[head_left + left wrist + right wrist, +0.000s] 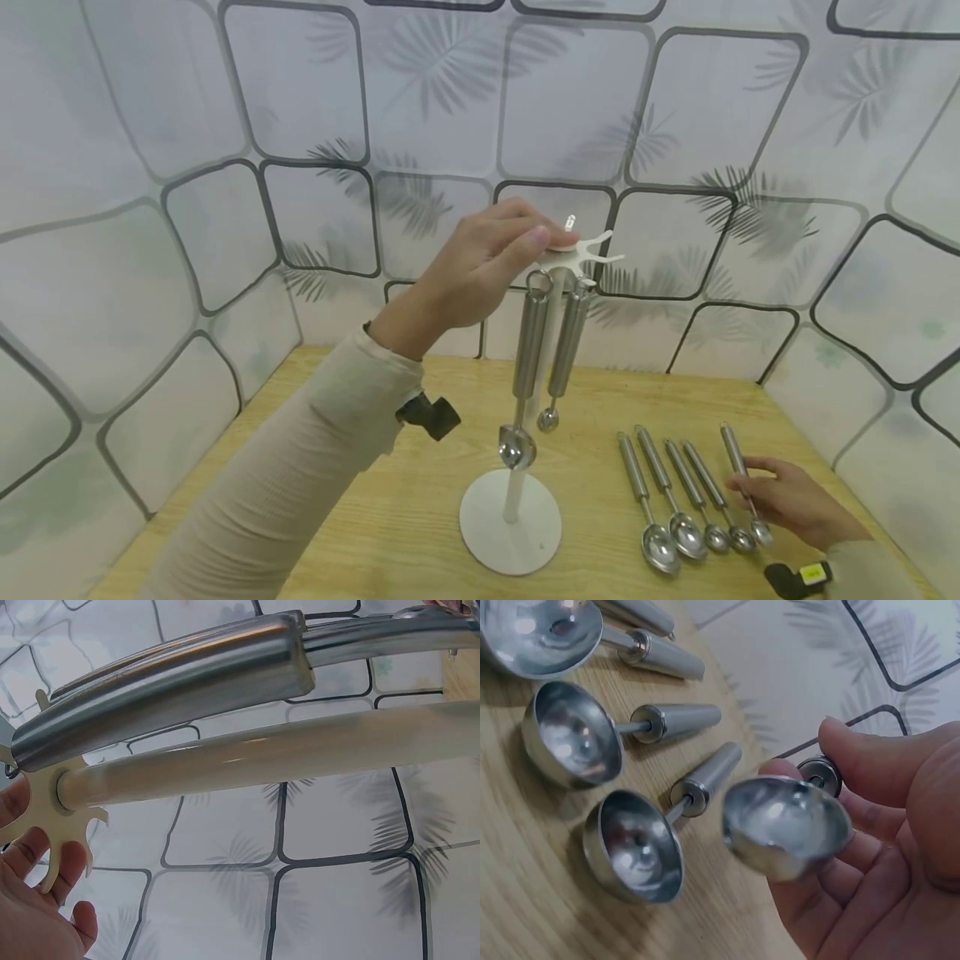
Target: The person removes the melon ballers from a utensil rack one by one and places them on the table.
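A white utensil stand (510,542) with a round base and a hooked top rises from the table. My left hand (487,258) holds its top, fingers over the hook plate (37,799). Two metal-handled scoops hang from the hooks by their end rings, a nearer one (529,350) and a smaller one (568,346) beside it. Low on the right, my right hand (795,500) pinches a small melon-baller-like scoop (733,450) by its handle. In the right wrist view its round bowl (787,825) faces the camera, raised beside the other scoops.
Several more scoops lie in a row left of my right hand, among them a large one (660,548) and smaller ones such as this scoop (741,540). The wooden table (390,508) meets a patterned cloth wall (435,92) behind and on both sides.
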The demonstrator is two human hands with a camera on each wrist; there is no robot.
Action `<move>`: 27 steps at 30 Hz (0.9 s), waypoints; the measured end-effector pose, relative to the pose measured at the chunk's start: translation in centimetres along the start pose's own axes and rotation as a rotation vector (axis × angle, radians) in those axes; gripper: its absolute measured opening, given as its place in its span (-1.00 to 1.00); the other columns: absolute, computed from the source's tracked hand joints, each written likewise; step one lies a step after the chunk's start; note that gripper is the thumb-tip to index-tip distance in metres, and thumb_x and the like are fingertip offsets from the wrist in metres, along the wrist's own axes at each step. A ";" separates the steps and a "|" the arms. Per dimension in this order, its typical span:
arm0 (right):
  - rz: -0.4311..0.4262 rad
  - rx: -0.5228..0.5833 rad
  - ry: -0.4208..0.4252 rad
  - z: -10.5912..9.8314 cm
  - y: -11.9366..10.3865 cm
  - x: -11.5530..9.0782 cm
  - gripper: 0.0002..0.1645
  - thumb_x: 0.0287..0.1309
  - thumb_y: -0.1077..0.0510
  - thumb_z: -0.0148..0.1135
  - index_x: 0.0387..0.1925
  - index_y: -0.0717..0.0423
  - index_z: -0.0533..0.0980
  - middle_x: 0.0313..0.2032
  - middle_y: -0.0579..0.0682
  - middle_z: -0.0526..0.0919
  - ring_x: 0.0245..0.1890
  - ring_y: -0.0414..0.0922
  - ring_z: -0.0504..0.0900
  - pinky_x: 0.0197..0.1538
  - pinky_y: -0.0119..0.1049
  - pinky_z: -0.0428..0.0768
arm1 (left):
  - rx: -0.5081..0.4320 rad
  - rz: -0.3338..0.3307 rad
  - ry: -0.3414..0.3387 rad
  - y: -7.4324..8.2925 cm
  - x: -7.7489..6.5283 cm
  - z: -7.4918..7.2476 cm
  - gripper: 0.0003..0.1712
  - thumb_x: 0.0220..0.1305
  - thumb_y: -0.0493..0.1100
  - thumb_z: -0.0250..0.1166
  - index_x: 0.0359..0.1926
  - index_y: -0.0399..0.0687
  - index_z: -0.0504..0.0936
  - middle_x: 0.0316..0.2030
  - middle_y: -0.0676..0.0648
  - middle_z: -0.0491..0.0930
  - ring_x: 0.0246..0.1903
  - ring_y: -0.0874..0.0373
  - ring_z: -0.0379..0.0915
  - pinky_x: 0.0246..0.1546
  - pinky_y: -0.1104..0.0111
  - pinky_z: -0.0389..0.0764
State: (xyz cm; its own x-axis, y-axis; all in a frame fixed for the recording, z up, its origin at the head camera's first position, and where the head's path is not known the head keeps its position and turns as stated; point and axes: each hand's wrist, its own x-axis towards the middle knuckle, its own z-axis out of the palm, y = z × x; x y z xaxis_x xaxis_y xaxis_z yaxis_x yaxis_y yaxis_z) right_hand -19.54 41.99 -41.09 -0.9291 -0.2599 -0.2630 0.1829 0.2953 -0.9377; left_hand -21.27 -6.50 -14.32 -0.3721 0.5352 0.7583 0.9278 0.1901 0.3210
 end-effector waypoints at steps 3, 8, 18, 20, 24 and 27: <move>-0.001 -0.005 -0.008 -0.4 0.2 -0.1 -0.17 0.43 0.22 0.00 0.27 0.75 -0.23 -0.16 0.02 0.60 -0.29 -0.15 0.63 -0.22 -0.26 0.63 | -0.001 0.002 0.000 -0.1 0.1 0.0 -0.61 0.43 -0.23 -0.06 0.00 -0.24 0.68 -0.11 -0.08 0.60 -0.10 0.17 0.44 -0.08 0.33 0.43; 0.040 -0.090 0.077 -0.7 0.7 -0.2 -0.29 0.43 0.24 -0.03 0.24 0.77 -0.07 -0.22 -0.01 0.59 -0.32 -0.15 0.63 -0.27 -0.29 0.62 | -0.004 0.004 0.004 -0.1 0.1 0.0 -0.61 0.43 -0.23 -0.06 0.00 -0.24 0.68 -0.11 -0.08 0.59 -0.12 0.17 0.44 -0.09 0.32 0.43; 0.077 -0.151 0.132 -0.4 2.0 0.7 -0.40 0.37 0.25 0.04 0.12 0.78 0.17 -0.33 -0.01 0.62 -0.41 -0.16 0.64 -0.31 -0.34 0.63 | -0.019 -0.001 0.010 0.0 0.0 0.1 -0.62 0.42 -0.24 -0.05 -0.02 -0.26 0.68 -0.11 -0.09 0.61 -0.10 0.17 0.45 -0.07 0.33 0.44; 0.077 -0.144 0.133 -0.3 2.1 0.9 -0.39 0.37 0.24 0.05 0.12 0.78 0.17 -0.32 -0.01 0.61 -0.41 -0.17 0.64 -0.31 -0.34 0.63 | -0.020 -0.002 0.008 0.0 0.0 0.1 -0.62 0.43 -0.24 -0.05 -0.02 -0.26 0.68 -0.11 -0.09 0.61 -0.10 0.17 0.45 -0.06 0.33 0.44; 0.090 -0.173 0.158 -0.1 2.2 1.0 -0.37 0.38 0.19 0.05 0.14 0.75 0.19 -0.29 0.02 0.59 -0.40 -0.15 0.64 -0.29 -0.33 0.63 | -0.022 -0.008 0.000 0.0 0.1 0.1 -0.62 0.43 -0.24 -0.05 -0.01 -0.26 0.68 -0.11 -0.08 0.60 -0.09 0.17 0.44 -0.06 0.33 0.43; 0.109 -0.202 0.194 0.3 2.2 1.3 -0.38 0.37 0.18 0.06 0.16 0.71 0.21 -0.32 0.03 0.59 -0.42 -0.14 0.63 -0.32 -0.33 0.63 | -0.018 -0.016 -0.005 0.1 0.0 0.0 -0.61 0.43 -0.23 -0.05 0.00 -0.25 0.67 -0.11 -0.08 0.59 -0.10 0.17 0.44 -0.07 0.33 0.43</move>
State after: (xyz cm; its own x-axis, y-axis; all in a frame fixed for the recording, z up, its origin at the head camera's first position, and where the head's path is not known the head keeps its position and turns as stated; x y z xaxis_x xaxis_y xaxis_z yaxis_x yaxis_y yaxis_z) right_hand -20.20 42.00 -43.57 -0.9552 -0.0415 -0.2929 0.2352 0.4938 -0.8371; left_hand -21.22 -6.43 -14.29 -0.3870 0.5364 0.7500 0.9209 0.1839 0.3436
